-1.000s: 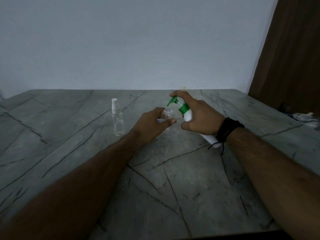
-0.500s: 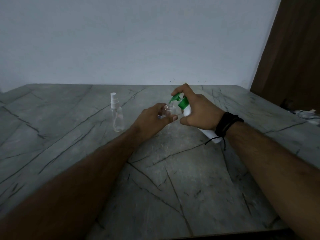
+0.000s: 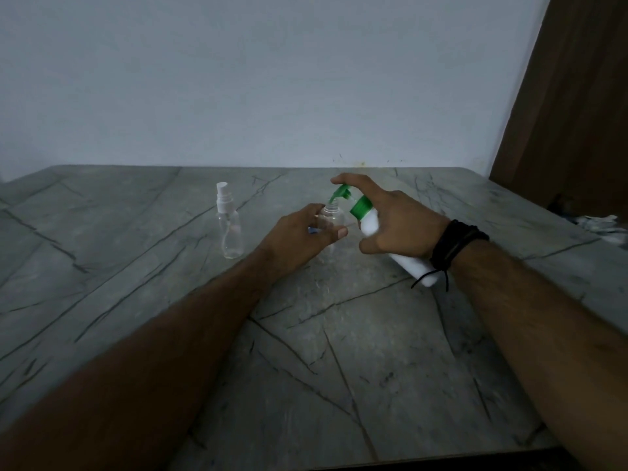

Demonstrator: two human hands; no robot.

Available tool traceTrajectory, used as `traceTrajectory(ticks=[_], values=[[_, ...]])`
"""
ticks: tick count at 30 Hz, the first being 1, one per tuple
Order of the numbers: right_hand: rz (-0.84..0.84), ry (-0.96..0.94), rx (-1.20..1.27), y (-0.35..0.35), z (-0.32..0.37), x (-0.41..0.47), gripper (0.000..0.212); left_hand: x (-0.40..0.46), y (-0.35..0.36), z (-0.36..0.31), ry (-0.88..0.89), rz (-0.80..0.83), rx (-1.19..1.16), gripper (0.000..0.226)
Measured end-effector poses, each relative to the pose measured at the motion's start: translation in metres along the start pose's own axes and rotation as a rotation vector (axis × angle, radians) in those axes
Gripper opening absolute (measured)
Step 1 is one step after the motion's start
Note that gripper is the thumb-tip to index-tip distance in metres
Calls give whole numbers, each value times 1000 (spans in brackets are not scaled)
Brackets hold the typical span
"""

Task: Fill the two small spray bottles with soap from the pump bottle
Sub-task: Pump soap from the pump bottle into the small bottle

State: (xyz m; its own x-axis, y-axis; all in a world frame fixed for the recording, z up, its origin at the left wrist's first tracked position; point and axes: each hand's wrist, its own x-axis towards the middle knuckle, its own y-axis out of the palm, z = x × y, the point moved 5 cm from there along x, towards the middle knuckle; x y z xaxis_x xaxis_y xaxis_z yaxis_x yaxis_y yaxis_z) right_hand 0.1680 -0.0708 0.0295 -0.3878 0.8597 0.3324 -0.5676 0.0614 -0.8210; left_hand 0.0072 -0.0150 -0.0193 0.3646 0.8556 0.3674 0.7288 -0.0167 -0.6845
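Note:
My left hand (image 3: 299, 237) grips a small clear spray bottle (image 3: 331, 217) that has no cap on its neck. My right hand (image 3: 397, 222) holds the white pump bottle (image 3: 368, 224) tilted toward it, index finger on the green pump head (image 3: 341, 193). The green nozzle points down right over the open neck. A second clear spray bottle (image 3: 229, 229) with a white sprayer cap stands upright to the left, apart from both hands.
The grey marble table (image 3: 306, 351) meets a white wall at the back. A dark wooden door (image 3: 574, 96) stands at the right. Crumpled white material (image 3: 601, 224) lies at the far right table edge.
The pump head has risen slightly and my index finger now rests on top of it. Both hands stay together over the open bottle; the view shifted a little.

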Motion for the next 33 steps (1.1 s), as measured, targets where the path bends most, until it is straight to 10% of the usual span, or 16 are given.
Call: traceTrajectory(ticks=[33], values=[[-187, -42, 40, -1, 4, -1, 80, 1, 2, -1, 33, -23, 16, 56]])
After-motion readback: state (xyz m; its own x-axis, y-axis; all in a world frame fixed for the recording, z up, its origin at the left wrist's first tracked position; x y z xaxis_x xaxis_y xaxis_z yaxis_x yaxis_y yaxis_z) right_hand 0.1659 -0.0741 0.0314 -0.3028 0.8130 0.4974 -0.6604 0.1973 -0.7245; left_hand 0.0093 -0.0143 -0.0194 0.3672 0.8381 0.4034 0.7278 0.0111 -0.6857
